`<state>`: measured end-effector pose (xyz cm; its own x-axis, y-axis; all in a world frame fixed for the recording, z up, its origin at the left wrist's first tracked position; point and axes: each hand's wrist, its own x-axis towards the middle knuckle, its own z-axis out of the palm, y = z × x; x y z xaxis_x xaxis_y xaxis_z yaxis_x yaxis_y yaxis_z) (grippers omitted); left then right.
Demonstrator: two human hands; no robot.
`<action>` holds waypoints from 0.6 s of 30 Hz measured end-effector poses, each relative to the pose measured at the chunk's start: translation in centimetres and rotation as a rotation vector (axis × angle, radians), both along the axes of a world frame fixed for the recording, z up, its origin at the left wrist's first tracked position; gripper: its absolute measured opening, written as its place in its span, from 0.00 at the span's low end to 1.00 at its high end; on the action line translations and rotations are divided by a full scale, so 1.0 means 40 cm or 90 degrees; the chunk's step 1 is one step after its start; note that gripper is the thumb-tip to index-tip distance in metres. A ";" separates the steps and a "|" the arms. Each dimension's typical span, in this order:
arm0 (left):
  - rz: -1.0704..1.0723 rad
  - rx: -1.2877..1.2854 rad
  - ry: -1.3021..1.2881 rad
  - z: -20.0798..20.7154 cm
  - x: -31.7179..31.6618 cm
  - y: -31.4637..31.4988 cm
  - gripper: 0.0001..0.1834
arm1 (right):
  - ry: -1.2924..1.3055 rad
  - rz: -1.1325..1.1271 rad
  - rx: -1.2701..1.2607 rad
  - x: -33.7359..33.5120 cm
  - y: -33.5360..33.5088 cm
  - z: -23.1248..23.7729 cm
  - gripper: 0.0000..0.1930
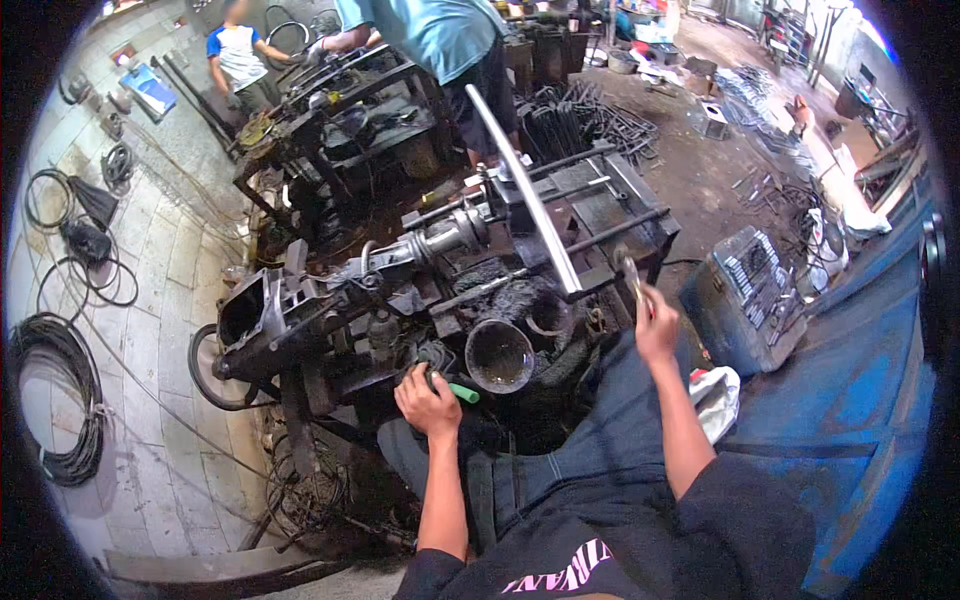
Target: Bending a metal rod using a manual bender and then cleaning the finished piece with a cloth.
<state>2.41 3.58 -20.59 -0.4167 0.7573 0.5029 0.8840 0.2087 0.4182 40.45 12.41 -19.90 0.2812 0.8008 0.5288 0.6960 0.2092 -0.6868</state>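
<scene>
My right hand is raised at the machine's right side, its fingers closed round a short metal wrench with a rounded head that points up and away. My left hand lies at the machine's near edge, fingers bent over a dark part that I cannot make out. A green handle pokes out beside that hand. Between my hands sits a round metal bowl with dark liquid or grease in it. Beyond it stretches the greasy machine, with a long bright metal bar slanting above its right part.
A blue-shirted person works close beyond the machine; another person stands farther left. On the right are an open grey box of small metal pieces and a blue metal sheet. Coiled black cable lies left. Bent rods are heaped behind.
</scene>
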 end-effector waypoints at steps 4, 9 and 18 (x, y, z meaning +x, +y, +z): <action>-0.003 0.001 0.026 -0.003 -0.012 -0.007 0.17 | -0.032 -0.014 -0.066 0.034 0.106 0.044 0.11; -0.009 -0.011 0.002 0.003 0.023 0.007 0.17 | -0.001 -0.002 -0.065 0.127 0.250 -0.072 0.15; -0.027 0.001 0.023 -0.013 -0.012 -0.012 0.17 | 0.244 0.133 -0.071 -0.100 0.178 0.173 0.16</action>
